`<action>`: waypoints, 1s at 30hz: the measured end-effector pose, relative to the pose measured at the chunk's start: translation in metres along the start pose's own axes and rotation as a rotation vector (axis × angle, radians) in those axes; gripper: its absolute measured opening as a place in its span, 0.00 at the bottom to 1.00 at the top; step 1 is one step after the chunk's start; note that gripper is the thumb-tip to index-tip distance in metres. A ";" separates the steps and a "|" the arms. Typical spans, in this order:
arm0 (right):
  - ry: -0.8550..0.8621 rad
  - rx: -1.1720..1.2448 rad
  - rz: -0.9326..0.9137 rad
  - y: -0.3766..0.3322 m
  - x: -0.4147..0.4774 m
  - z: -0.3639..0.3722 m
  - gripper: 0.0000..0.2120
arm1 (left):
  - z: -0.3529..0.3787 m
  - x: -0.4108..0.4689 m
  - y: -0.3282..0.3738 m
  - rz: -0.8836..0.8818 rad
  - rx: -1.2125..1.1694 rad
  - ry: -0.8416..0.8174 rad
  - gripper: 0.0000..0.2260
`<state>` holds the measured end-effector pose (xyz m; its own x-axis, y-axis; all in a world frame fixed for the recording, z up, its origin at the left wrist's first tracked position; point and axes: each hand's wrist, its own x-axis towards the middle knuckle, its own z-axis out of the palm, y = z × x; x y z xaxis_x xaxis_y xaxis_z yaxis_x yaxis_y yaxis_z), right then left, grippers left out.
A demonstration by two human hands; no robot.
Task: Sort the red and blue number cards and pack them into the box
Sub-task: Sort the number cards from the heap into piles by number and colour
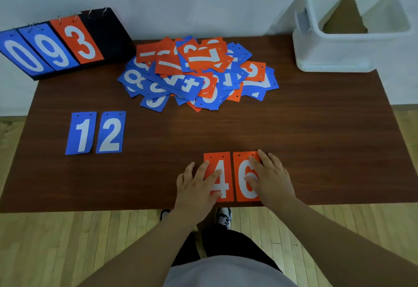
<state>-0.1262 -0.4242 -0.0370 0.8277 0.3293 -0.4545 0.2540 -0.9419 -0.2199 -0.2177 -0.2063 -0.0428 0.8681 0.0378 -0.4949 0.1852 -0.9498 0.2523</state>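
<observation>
- Presently, the brown table (305, 139) carries every item; the mixed pile (196, 71) of red and blue number cards, lying loose and overlapping, serves as the reference point below.
- White box (339, 47): right of the pile and farther from the person, at the table's far right corner, well apart from the pile. Open top; a brown cardboard piece (343, 17) leans inside it. No number cards are visible in it.
- Black flip scoreboard (106, 31): left of the pile, at the far left corner. It hangs blue 0, blue 9 and red 3 on rings; its last slot shows bare black.
- Left hand (195, 187): nearer the person than the pile. Flat, fingers straight, fingertips resting on the left edge of the red 4 card (222, 173); nothing gripped.
- Right hand (271, 178): nearer than the pile and slightly right. Flat, fingers extended, lying over the right part of the red 6 card (243, 180); nothing gripped.
- Red 4 and red 6 cards: face up, side by side, edges almost meeting, near the table's front edge.
- Blue 1 card (81, 133) and blue 2 card (110, 131): face up, side by side, nearer than the pile and to its left, well apart from the red pair.
</observation>
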 end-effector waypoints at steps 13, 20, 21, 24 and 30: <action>0.070 0.159 0.047 -0.001 0.014 -0.045 0.34 | -0.046 0.001 -0.013 -0.085 -0.068 0.087 0.32; 0.190 0.213 0.020 -0.044 0.061 -0.100 0.31 | -0.115 0.026 -0.065 -0.210 -0.115 0.255 0.34; 0.207 0.215 0.007 -0.051 0.069 -0.105 0.30 | -0.124 0.032 -0.074 -0.223 -0.114 0.278 0.35; 0.210 0.229 0.007 -0.072 0.094 -0.117 0.30 | -0.148 0.051 -0.105 -0.230 -0.087 0.334 0.35; 0.158 0.289 0.053 -0.121 0.154 -0.129 0.32 | -0.190 0.103 -0.162 -0.201 -0.073 0.349 0.35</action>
<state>0.0348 -0.2686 0.0305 0.9092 0.2444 -0.3370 0.0746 -0.8921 -0.4456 -0.0711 0.0104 0.0237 0.9132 0.3352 -0.2316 0.3882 -0.8886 0.2444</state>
